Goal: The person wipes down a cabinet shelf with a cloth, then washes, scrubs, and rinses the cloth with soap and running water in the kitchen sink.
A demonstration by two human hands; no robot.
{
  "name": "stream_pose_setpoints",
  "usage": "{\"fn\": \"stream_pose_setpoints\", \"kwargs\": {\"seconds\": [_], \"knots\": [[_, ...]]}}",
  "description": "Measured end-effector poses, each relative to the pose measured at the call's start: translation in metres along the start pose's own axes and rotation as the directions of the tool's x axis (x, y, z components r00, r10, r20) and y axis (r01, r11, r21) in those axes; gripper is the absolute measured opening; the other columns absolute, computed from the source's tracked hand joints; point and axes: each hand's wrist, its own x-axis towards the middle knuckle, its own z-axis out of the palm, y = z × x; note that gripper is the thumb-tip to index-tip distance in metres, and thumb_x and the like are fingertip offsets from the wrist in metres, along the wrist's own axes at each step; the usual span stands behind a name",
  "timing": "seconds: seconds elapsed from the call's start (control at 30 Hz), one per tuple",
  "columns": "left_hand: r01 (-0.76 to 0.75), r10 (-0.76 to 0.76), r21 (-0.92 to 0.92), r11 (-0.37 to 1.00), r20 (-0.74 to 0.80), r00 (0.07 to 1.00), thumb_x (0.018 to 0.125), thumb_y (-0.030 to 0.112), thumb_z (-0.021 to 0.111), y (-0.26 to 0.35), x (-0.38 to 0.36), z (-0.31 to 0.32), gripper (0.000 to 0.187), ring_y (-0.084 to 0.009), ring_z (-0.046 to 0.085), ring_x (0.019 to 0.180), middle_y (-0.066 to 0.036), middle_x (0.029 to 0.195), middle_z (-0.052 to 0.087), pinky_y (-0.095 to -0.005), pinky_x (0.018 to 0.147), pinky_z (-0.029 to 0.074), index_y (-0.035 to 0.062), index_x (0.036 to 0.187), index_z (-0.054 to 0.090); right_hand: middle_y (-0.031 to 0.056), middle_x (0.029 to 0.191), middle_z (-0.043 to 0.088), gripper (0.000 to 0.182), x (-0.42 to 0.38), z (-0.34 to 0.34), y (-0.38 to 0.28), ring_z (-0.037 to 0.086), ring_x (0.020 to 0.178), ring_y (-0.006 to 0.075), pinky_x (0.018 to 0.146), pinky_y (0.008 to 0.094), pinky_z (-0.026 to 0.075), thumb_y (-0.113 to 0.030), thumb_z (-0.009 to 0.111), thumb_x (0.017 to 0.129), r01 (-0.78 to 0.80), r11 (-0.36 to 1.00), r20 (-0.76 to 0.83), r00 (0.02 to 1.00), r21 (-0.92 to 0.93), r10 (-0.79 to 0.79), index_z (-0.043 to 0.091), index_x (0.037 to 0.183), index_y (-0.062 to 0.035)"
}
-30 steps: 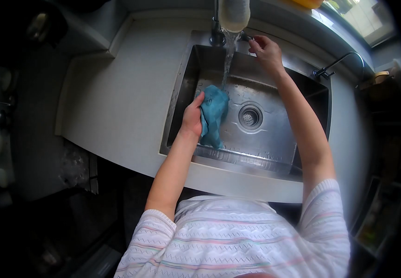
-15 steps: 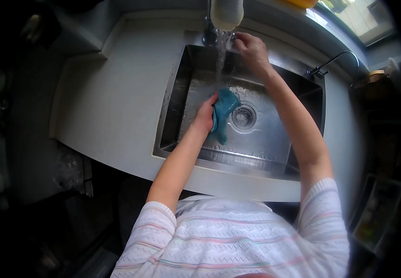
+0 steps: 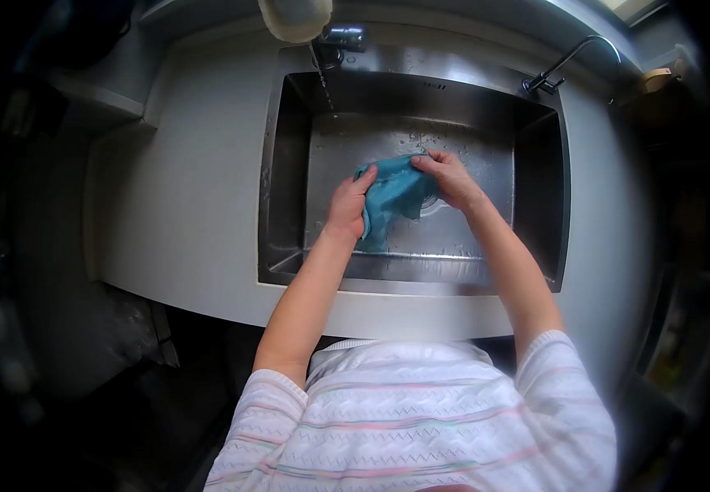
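Note:
A wet teal cloth [image 3: 396,193] hangs between my two hands, low over the steel sink [image 3: 486,143]. My left hand [image 3: 348,203] grips its left side, thumb on top. At its upper right corner, my right hand [image 3: 448,176] pinches the cloth between thumb and fingers. The cloth's lower end droops toward the sink floor and partly covers the drain [image 3: 435,205]. A thin trickle of water [image 3: 324,86] falls from the faucet at the back left of the sink.
Behind the sink stands the main faucet, its pale spout cover [image 3: 296,18] above the basin and its chrome handle [image 3: 344,37] beside it. A slim curved tap [image 3: 572,61] rises at the back right. White countertop [image 3: 182,189] surrounds the sink.
My right hand has left the faucet handle and taken hold of the cloth's right corner. The water stream has thinned to a trickle. The cloth is more spread out, and the view has shifted.

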Motion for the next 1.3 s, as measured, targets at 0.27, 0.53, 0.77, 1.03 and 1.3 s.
{"fn": "stream_pose_setpoints", "kwargs": {"seconds": [0.27,0.53,0.77,1.03,1.3], "knots": [[-0.067,0.045,-0.134,0.989,-0.159,0.986,0.086,0.036,0.051,-0.007,0.022,-0.013,0.036,-0.0170,0.056,0.077,-0.005,0.086,0.057,-0.0291,0.070,0.047,0.0020,0.095,0.054,0.0167,0.070,0.059,0.020,0.001,0.082,0.009,0.059,0.067,0.0305,0.064,0.0332,0.047,-0.025,0.057,0.080,0.226,0.511,-0.068,0.867,-0.829,-0.494,0.059,0.077,-0.0046],[-0.108,0.142,-0.306,0.946,0.091,0.986,0.088,0.044,0.043,-0.028,0.014,-0.004,0.039,-0.0142,0.053,0.077,-0.002,0.079,0.053,-0.0296,0.068,0.044,0.0065,0.097,0.052,0.0159,0.066,0.059,0.035,0.005,0.103,0.034,0.058,0.062,0.0346,0.056,0.0436,0.047,-0.034,0.045,0.085,0.226,0.239,0.050,0.816,-0.944,-0.576,0.058,0.066,-0.0080],[-0.067,0.077,0.043,0.997,-0.309,0.948,0.088,0.046,0.041,-0.022,0.012,0.026,0.048,-0.0138,0.052,0.087,-0.005,0.093,0.055,-0.0274,0.077,0.043,0.0011,0.102,0.051,0.0168,0.060,0.056,0.035,0.046,0.065,0.037,0.057,0.062,0.0376,0.058,0.0456,0.046,-0.031,0.046,0.085,0.096,0.308,-0.091,0.836,-0.947,-0.541,0.053,0.061,-0.0074],[-0.071,0.048,-0.062,0.996,-0.306,0.951,0.090,0.036,0.042,-0.039,0.030,-0.011,0.037,-0.0152,0.052,0.093,-0.005,0.099,0.054,-0.0290,0.079,0.042,0.0029,0.105,0.051,0.0172,0.065,0.058,0.035,0.044,0.079,0.037,0.057,0.066,0.0371,0.062,0.0442,0.045,-0.034,0.044,0.086,0.067,0.335,-0.127,0.841,-0.940,-0.526,0.054,0.064,-0.0091],[-0.080,0.115,0.108,0.991,-0.372,0.921,0.090,0.036,0.039,-0.018,0.006,0.013,0.032,-0.0191,0.054,0.085,-0.007,0.089,0.054,-0.0328,0.075,0.045,0.0062,0.092,0.052,0.0182,0.068,0.059,0.037,0.044,0.085,0.041,0.057,0.067,0.0376,0.062,0.0457,0.045,-0.036,0.040,0.088,0.102,0.291,-0.075,0.839,-0.951,-0.539,0.059,0.072,-0.0081]]}}
